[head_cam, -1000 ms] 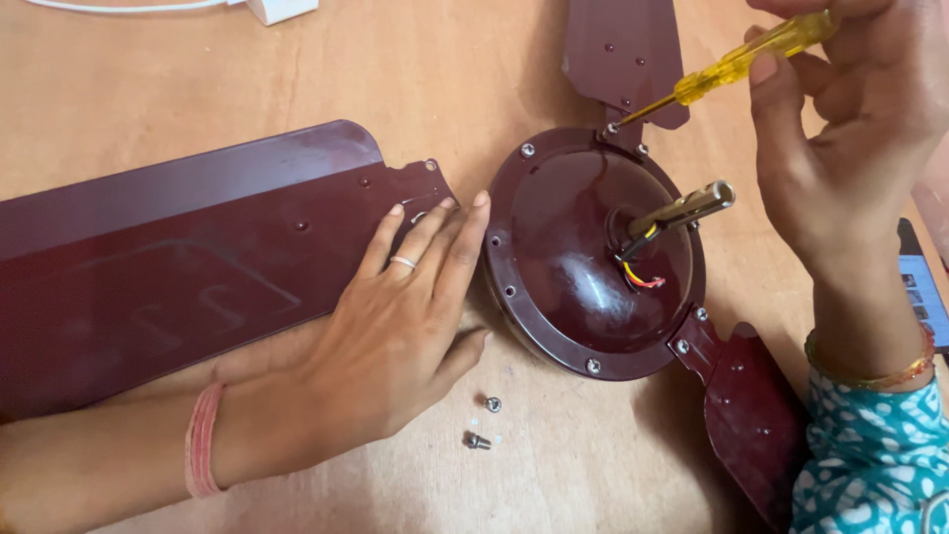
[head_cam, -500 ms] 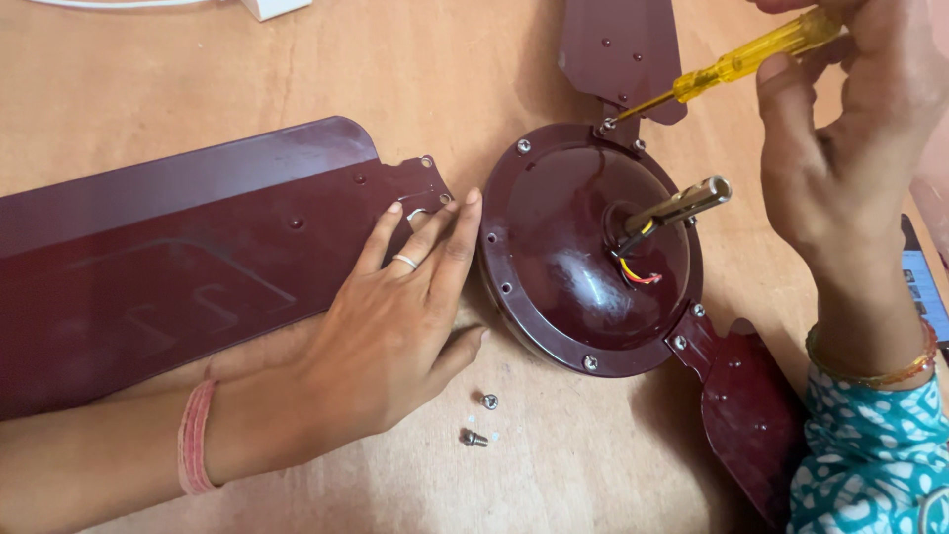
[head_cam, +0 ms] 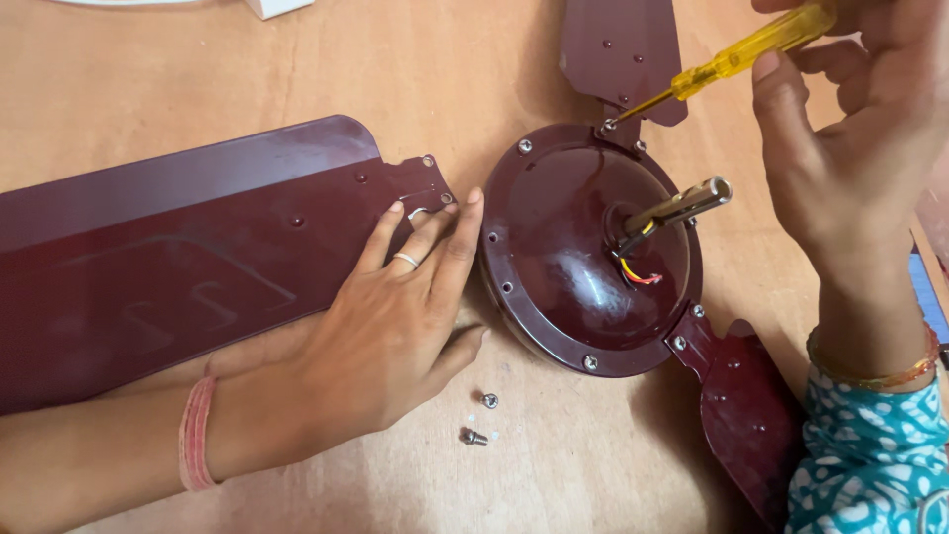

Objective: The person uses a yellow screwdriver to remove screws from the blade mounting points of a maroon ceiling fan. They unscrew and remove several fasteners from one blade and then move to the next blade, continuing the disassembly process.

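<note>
Screwdriver point(head_cam: 732, 61) clamped in right hand point(head_cam: 850, 148) works a blade screw point(head_cam: 606, 126); left hand point(head_cam: 395, 326) lies flat, holding nothing, on loose blade point(head_cam: 178, 257); next move needs steady turning.

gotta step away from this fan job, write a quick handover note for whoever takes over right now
Left hand: flat, palm down on the loose maroon fan blade, fingers at its bracket end beside the motor housing. It grips nothing.
Right hand: holds the yellow-handled screwdriver, tip on a screw at the top blade bracket.
Done: the left blade is off the housing; two loose screws lie on the wooden table below the left hand.
Left: the top blade and the lower right blade both look attached, with screws in place. Wires show at the centre shaft.
</note>
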